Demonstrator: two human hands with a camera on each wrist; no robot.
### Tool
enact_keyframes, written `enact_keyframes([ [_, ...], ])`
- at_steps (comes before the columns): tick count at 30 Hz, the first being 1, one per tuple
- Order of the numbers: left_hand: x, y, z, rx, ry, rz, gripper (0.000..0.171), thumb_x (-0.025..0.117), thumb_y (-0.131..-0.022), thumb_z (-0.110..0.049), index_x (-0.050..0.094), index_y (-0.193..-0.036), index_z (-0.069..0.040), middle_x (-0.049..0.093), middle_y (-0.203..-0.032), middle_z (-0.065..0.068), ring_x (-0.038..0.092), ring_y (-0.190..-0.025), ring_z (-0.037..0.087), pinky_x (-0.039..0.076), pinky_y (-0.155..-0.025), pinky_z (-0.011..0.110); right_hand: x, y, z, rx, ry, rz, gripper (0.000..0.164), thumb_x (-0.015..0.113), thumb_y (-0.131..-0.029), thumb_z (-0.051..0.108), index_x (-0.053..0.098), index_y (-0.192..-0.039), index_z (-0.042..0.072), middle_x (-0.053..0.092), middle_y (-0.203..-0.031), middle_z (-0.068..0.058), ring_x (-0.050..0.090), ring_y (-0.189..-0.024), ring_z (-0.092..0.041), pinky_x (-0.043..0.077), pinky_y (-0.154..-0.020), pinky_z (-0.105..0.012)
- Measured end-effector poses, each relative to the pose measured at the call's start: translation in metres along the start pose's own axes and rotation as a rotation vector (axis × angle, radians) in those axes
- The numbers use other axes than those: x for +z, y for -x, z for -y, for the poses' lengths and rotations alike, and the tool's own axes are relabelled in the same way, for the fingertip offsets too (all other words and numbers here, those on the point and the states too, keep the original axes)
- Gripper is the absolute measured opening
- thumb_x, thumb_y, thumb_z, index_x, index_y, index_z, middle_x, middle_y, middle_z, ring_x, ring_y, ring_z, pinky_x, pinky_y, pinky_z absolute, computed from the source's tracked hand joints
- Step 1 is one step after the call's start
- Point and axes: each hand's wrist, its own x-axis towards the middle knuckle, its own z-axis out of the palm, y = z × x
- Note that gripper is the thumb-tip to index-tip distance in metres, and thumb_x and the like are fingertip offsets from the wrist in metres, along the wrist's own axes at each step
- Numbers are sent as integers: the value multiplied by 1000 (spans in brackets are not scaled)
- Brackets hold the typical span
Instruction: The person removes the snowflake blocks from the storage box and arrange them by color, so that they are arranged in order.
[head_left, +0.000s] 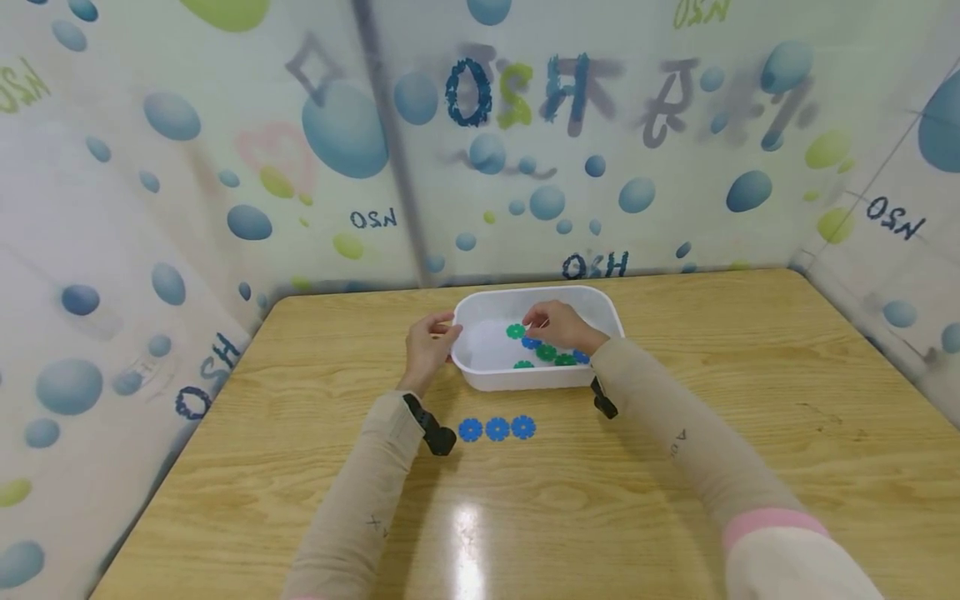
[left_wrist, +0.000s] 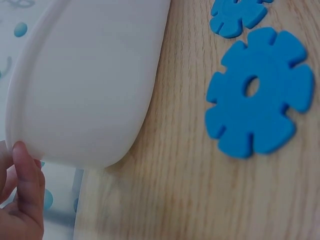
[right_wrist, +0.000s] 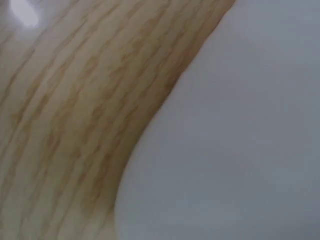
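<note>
With fingers of the left hand [head_left: 427, 350], pinches the white tub [head_left: 525, 380] just beside them and, with those of the right hand [head_left: 561, 326] bent just above loose discs [head_left: 547, 353] in an unreadable grip, seems to be picking one, next needing a sure pinch.

A white tray [head_left: 525, 380] with rounded corners is gripped at its left end by the left hand [head_left: 429, 346]. Notched green discs [head_left: 546, 353] and blue discs [head_left: 531, 343] are scattered inside, under the right hand [head_left: 558, 323]. Three flat blue flower-shaped discs [head_left: 497, 429], centrally holed, are lined up just in front.
</note>
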Motion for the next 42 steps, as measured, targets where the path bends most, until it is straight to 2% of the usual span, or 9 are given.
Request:
enact_keyframes([
  [8,-1,0,0,3,7,8,29,62,-83,-14,59,-112,-8,54,-93,11,58,-78,30,53,-57,35,3,-4,-10,72,-7,1,22,58,-86,12,58,-105,3,55,-97,-11,48,-86,-23,45,-79,-31],
  [12,-1,0,0,10,17,7,29,62,-83,-14,59,-112,-7,54,-93,12,59,-77,31,53,-57,34,5,-5,-12,85,1,6,22,58,-85,10,57,-106,2,56,-98,-11,50,-88,-23,44,-83,-32],
  [16,0,1,0,15,19,6,30,62,-83,-14,59,-112,-7,54,-92,12,59,-76,33,53,-58,36,7,-6,-13,73,17,5,22,59,-85,8,58,-106,1,57,-101,-12,52,-93,-24,43,-87,-34],
  [22,0,2,1,14,23,9,30,62,-83,-14,59,-112,-6,54,-92,12,59,-76,32,53,-60,40,9,-8,-16,41,45,7,24,62,-82,8,58,-105,-1,57,-101,-14,52,-95,-25,43,-86,-34],
  [30,-1,1,-1,23,9,6,30,61,-83,-14,59,-112,-6,54,-92,12,59,-75,32,52,-53,30,10,-7,-11,76,47,50,33,62,-83,11,56,-114,1,56,-105,-12,51,-96,-23,43,-88,-33],
  [42,0,0,0,14,19,8,30,62,-83,-14,58,-113,-6,54,-92,12,58,-75,31,50,-49,24,11,-7,-10,102,91,84,35,64,-82,15,57,-114,3,55,-103,-10,49,-93,-22,41,-89,-33],
])
